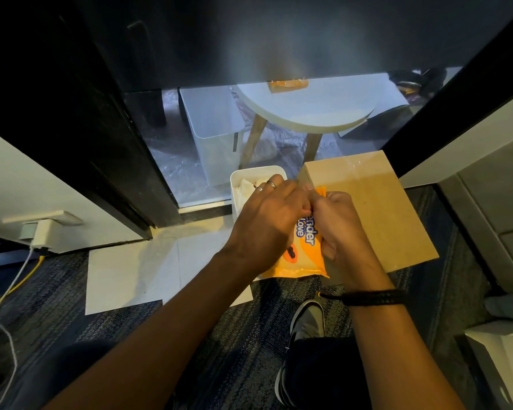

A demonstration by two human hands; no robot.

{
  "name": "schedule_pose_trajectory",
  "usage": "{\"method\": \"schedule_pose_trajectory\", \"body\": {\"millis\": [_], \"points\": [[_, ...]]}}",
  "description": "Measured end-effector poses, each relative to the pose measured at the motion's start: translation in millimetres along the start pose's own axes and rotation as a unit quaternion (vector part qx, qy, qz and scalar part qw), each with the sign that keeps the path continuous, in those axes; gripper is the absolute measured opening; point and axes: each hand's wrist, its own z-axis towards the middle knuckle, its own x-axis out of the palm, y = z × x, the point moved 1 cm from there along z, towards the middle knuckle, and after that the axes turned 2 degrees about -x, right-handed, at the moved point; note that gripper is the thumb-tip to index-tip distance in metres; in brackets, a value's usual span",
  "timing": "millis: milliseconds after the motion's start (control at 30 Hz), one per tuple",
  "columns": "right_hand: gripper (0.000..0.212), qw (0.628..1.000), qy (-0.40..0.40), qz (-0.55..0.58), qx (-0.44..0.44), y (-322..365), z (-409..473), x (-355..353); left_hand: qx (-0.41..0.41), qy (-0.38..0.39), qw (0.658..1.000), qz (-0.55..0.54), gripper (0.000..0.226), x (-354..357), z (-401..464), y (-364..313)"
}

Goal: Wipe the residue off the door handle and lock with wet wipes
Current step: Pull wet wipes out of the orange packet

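Carpet by door: both hands (267, 223) (338, 229) grip wipes pack (304, 247).

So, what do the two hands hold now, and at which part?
Both hold the orange wet-wipes pack: the left hand covers its left side, the right hand grips its right side near the top.

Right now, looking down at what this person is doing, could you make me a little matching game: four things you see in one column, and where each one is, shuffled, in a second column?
Things:
1. orange wet wipes pack
2. cardboard box
3. white bin
4. black wristband

Places:
A. on the right wrist
B. on the floor, partly behind the left hand
C. held between both hands
D. just right of the right hand

Pairs: 1-C, 2-D, 3-B, 4-A
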Motion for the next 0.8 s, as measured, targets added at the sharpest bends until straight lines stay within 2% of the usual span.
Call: {"method": "schedule_pose_trajectory", "body": {"millis": [100,200,267,400,700,800], "points": [[0.031,1.000,-0.003,0.011,0.001,0,0,1,0.025,-0.019,0.999,0.012,0.013,0,-1,-2],[0.031,1.000,-0.019,0.001,0.000,0,2,1,0.040,-0.035,0.998,0.024,0.010,-2,-2,-2],[0.033,1.000,-0.023,0.001,0.004,1,3,1,0.045,-0.030,0.998,0.024,0.008,-3,-2,-3],[0.018,0.999,-0.004,0.030,0.020,3,2,-1,0.061,-0.009,0.998,0.014,0.010,-4,-3,-3],[0.031,0.997,-0.005,0.036,0.068,7,6,-8,0.026,0.055,0.998,0.023,0.047,-9,-1,-10],[0.028,0.997,0.000,0.040,0.069,8,5,-9,0.029,0.059,0.997,0.028,0.048,-12,0,-13]]}}
